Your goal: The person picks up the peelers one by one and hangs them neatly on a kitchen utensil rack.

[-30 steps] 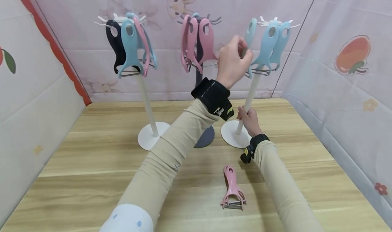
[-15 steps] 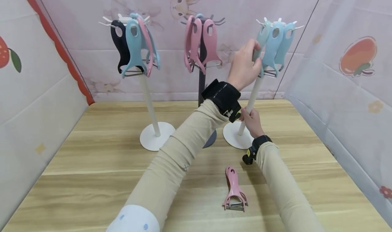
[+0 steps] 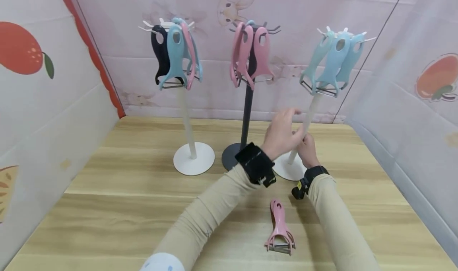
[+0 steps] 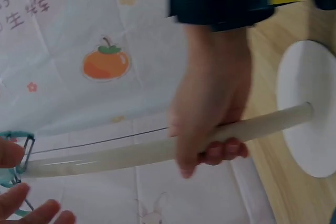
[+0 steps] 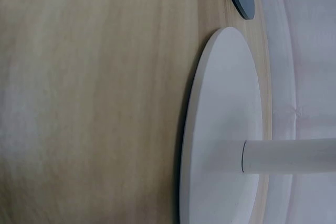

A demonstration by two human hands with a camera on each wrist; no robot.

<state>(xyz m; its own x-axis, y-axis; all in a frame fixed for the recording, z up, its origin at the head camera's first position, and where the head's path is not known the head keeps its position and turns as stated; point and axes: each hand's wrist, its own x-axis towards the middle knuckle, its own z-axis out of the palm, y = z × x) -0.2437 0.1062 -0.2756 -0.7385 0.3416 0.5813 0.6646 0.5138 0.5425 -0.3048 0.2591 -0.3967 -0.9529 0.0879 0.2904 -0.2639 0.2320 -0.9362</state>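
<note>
Head camera looks down over the worktop (image 3: 107, 207); both wrist cameras sit close, sharing the white stand (image 3: 310, 112).

Pink Chinese characters, perhaps "子", "生" and "军", are printed on the white curtain (image 4: 79, 35), up and to the left of the hand (image 4: 210, 108). They are cut off at the picture's edge.
</note>
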